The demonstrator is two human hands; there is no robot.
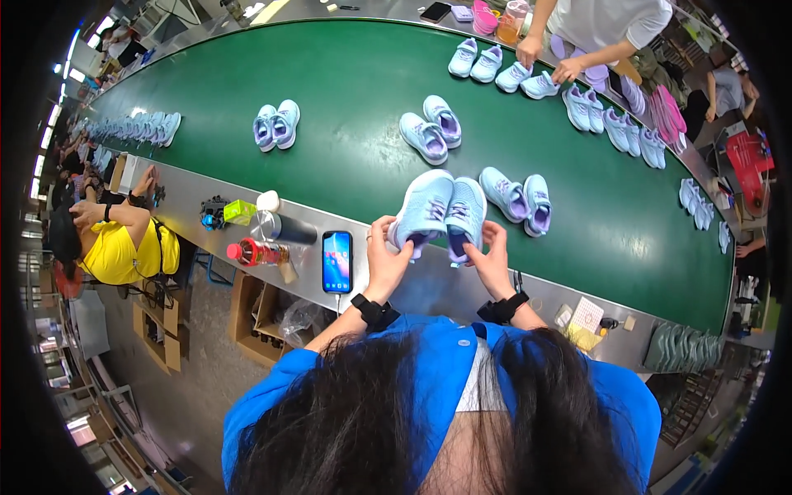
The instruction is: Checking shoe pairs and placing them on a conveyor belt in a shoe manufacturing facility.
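Note:
A pair of light-blue sneakers with lilac linings is held up side by side over the near edge of the green belt, toes pointing away. My left hand (389,257) grips the left sneaker (424,202) at its heel, thumb by the opening. The right sneaker (467,206) is held the same way by my right hand (490,262). Just right of them another pair of sneakers (516,198) lies on the belt. Beyond stands one more pair (429,132), and a further pair (276,126) is to the left.
The green belt (346,91) has a metal rim. A phone (337,262), red-capped bottle (254,252) and dark cylinder (289,228) stand along the near ledge. Across, a co-worker's hands (544,66) touch sneakers in a row. A person in yellow (124,247) sits at left.

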